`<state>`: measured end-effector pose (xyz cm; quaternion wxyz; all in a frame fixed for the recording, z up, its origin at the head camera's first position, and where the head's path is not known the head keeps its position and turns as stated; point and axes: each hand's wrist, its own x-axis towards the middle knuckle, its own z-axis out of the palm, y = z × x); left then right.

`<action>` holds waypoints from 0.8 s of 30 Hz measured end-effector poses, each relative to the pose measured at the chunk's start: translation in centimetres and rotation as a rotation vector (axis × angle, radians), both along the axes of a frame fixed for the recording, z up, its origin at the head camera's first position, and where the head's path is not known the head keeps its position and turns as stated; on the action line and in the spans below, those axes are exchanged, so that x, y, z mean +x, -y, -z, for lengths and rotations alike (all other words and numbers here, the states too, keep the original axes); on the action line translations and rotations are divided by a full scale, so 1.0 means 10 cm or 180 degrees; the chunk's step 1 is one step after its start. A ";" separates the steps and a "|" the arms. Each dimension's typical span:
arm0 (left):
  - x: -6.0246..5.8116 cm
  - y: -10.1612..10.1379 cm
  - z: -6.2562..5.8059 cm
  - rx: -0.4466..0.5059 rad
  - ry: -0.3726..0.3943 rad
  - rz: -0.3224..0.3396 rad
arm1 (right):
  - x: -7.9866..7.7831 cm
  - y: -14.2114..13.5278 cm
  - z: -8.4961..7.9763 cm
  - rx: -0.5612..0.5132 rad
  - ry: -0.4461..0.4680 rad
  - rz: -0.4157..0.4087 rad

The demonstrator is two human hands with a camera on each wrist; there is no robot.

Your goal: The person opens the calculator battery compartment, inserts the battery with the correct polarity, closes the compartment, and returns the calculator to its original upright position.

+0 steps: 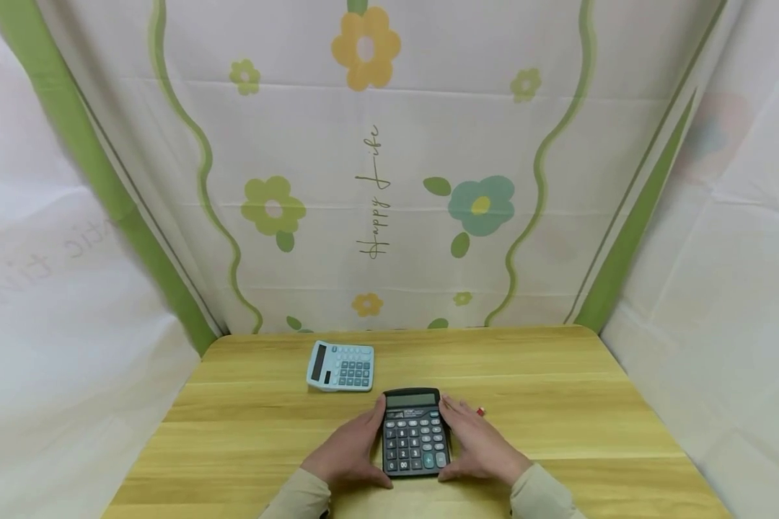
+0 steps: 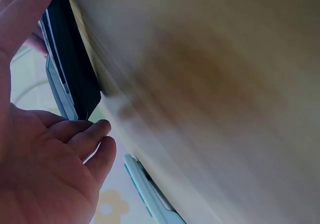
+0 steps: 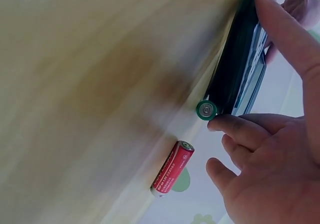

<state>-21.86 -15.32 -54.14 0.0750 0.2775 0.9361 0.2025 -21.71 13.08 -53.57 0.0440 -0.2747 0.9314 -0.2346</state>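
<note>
A black desktop calculator [image 1: 416, 441] faces up on the wooden table, its screen at the far end. My left hand [image 1: 349, 448] holds its left side, thumb by the near corner and fingers along the far part. On the opposite side my right hand [image 1: 483, 445] grips it in much the same way. In the right wrist view, the round end of a green battery [image 3: 206, 110] shows at the calculator's far corner, close to my right fingertips. A red AA battery [image 3: 172, 169] lies on the table beyond that hand.
A light blue calculator [image 1: 342, 367] lies turned sideways, farther back and left on the wooden table [image 1: 234, 425]. Behind the table hangs a white curtain [image 1: 376, 166] with flower prints, and pale cloth closes off both sides.
</note>
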 end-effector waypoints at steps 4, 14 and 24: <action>-0.02 0.00 0.00 0.0036 0.0089 -0.0029 | 0.00 0.02 0.00 -0.0020 0.0004 0.0028; -0.01 0.00 0.01 0.0141 0.0244 -0.0058 | 0.00 0.04 0.01 -0.0007 0.0059 0.0023; -0.01 -0.02 0.02 0.0443 0.0297 -0.0073 | 0.01 0.04 -0.02 -0.0051 0.0105 0.0062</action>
